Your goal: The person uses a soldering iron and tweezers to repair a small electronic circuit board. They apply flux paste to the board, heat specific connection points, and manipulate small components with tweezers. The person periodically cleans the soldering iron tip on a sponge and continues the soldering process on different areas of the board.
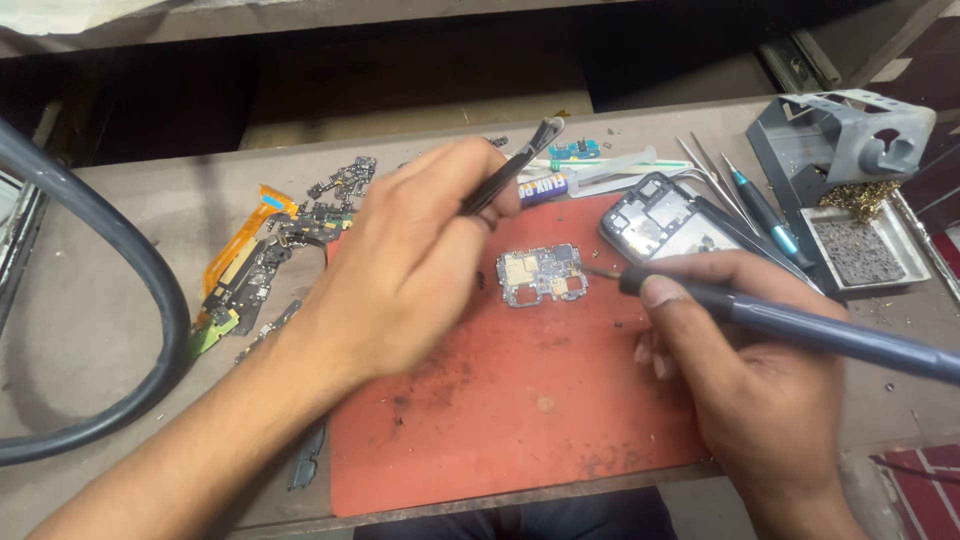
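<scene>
Head view: left hand (420, 265) closed around black tweezers (510, 170), fingers pressed together, tips hidden behind the knuckles just left of the small circuit board (543, 275). Right hand (745, 345) wrapped in a pen grip on a dark soldering iron (800, 325), tip resting at the board's right edge. Board lay loose on the red mat (520, 410), near its upper middle, phone frame (660, 220) just beyond. Likely risks: board skating under tip pressure (nothing clamped it), neighbouring parts overheated by a lingering tip, a chip flicked off by the tweezers.
</scene>
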